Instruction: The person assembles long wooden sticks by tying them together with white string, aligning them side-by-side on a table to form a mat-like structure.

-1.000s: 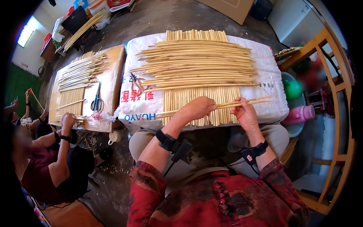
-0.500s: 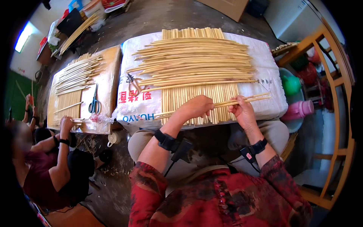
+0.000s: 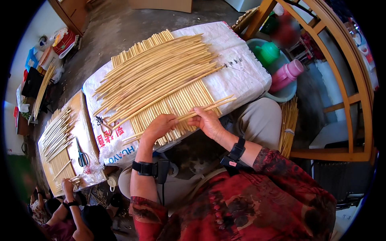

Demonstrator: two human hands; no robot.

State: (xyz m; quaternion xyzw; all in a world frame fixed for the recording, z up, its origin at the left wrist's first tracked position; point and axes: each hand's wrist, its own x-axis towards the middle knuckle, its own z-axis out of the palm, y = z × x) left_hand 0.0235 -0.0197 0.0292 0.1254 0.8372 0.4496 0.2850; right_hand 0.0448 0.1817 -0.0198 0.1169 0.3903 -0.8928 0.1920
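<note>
Both of my hands hold a few thin, straw-coloured plant stalks (image 3: 220,102) at the near edge of the work surface. My left hand (image 3: 161,125) is closed round them, knuckles up. Just to its right, my right hand (image 3: 206,122) pinches the same stalks between thumb and fingers; their ends stick out beyond it. Under and behind the hands lies a row of stalks side by side, like a mat (image 3: 177,105). Across this row rests a layer of longer loose stalks (image 3: 157,70). Everything sits on a white woven sack (image 3: 237,56) covering the surface.
Scissors with brown handles (image 3: 105,125) lie on the sack's left. At a lower left table (image 3: 86,120), a co-worker's hand (image 3: 67,185) is beside stalks and dark scissors (image 3: 82,157). On the right stand a basin (image 3: 287,94) with a pink thermos (image 3: 286,75), a stalk bundle (image 3: 288,128) and a wooden frame (image 3: 341,76).
My view has turned to the right, so the table appears tilted and shifted left. My hands have come closer together, both still holding the stalks.
</note>
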